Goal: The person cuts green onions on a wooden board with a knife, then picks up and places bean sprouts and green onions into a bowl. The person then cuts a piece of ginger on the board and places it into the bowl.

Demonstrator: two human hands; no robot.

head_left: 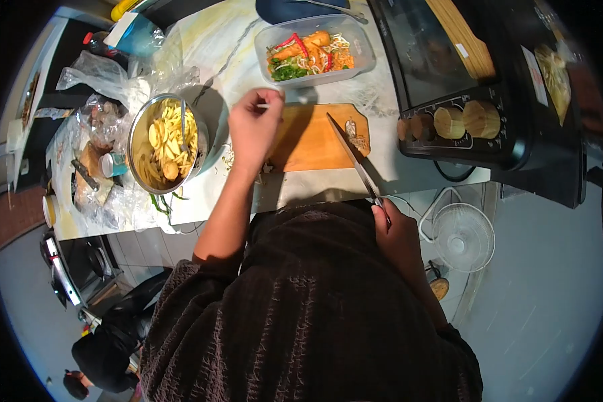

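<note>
Your left hand [253,130] is above the left end of the wooden cutting board [315,137]. Its fingers [269,100] are pinched narrow on a small pale piece [264,106], which sticks out a little toward the board; what the piece is I cannot tell. Your right hand [396,231] is low, close to your body at the near edge of the tabletop [301,191], and its fingers are closed around the handle of a knife [355,157]. The long blade goes up and to the left, across the right part of the board, with its tip near the far edge of the board. Some small chopped bits [356,137] lie on the board just beside the blade.

Left of your left hand stands a metal bowl [164,144] with pale sliced pieces and a utensil in it. Behind the board, a clear plastic box [315,50] holds carrot, red chili, green vegetables and pale strips. To the right of the board is a black oven [462,74] with round knobs on its front. Crumpled plastic bags [107,80] lie at the left end of the tabletop. A white fan [463,238] stands on the floor below.
</note>
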